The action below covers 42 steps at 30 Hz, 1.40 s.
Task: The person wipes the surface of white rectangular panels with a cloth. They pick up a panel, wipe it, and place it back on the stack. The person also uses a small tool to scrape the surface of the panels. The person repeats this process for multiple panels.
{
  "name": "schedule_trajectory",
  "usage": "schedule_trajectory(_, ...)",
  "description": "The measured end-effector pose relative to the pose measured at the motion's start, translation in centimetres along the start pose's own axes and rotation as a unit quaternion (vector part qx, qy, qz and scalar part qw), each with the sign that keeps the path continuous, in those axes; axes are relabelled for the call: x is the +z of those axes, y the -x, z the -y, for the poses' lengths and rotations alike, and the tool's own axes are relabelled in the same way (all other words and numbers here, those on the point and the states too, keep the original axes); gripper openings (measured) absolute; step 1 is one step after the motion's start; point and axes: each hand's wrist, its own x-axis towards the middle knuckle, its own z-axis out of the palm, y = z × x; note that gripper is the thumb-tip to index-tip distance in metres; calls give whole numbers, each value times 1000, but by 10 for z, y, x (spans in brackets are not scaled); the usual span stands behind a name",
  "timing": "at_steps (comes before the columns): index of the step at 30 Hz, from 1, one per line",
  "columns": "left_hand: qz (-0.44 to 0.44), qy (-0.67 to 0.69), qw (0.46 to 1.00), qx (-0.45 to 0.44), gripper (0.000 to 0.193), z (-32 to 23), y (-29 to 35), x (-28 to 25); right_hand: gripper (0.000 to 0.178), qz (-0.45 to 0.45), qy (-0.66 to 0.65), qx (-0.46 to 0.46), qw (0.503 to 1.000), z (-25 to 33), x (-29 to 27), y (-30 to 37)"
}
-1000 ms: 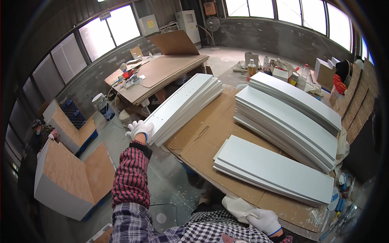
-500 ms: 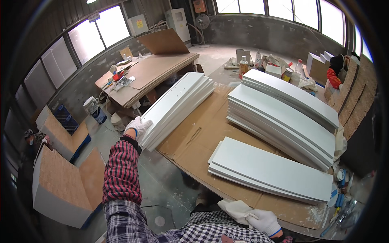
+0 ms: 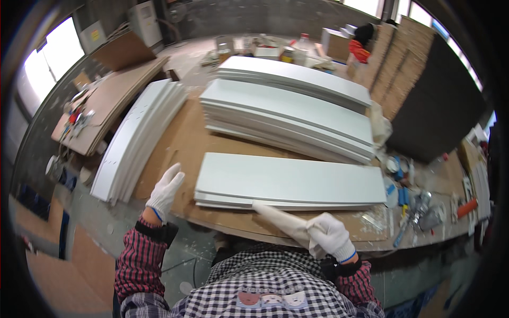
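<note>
White knit gloves cover both my hands. My right hand (image 3: 332, 235) is closed on a cream-coloured cloth (image 3: 286, 220), whose loose end reaches the front edge of the nearest stack of white panels (image 3: 289, 177). My left hand (image 3: 167, 191) is raised near the left end of that stack, fingers stretched out, with nothing in it. Left of it stands a leaning row of white panels (image 3: 132, 140), the outermost with small holes along it. Behind the near stack lies a taller pile of white boards (image 3: 286, 114).
Brown cardboard (image 3: 175, 127) covers the worktable. Hand tools (image 3: 419, 209) and a red-orange roller (image 3: 467, 208) lie at the right end. Bottles and cans (image 3: 289, 53) stand at the back. Another table with boards (image 3: 114, 100) is far left; a tall dark stack (image 3: 432, 95) rises at the right.
My left hand has let go of the leaning panels and moved right. My view has turned right, and my right hand has brought the cloth up to the near stack.
</note>
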Motion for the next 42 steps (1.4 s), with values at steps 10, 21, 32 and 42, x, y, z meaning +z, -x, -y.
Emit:
schedule_trajectory(10, -12, 88, 994, -67, 66, 13, 0, 71, 26, -411, 202, -23, 889, -61, -174, -25)
schedule_trajectory(21, -62, 174, 979, -83, 53, 34, 4, 53, 50, -301, 257, 34, 918, -58, -149, -42)
schedule_trajectory(32, -70, 237, 962, -117, 46, 53, 46, 7, 52, -260, 268, 29, 927, -37, -113, -45)
schedule_trajectory(42, -29, 220, 969, -112, 45, 48, 15, 9, 60, -246, 241, 57, 937, -37, -119, -51)
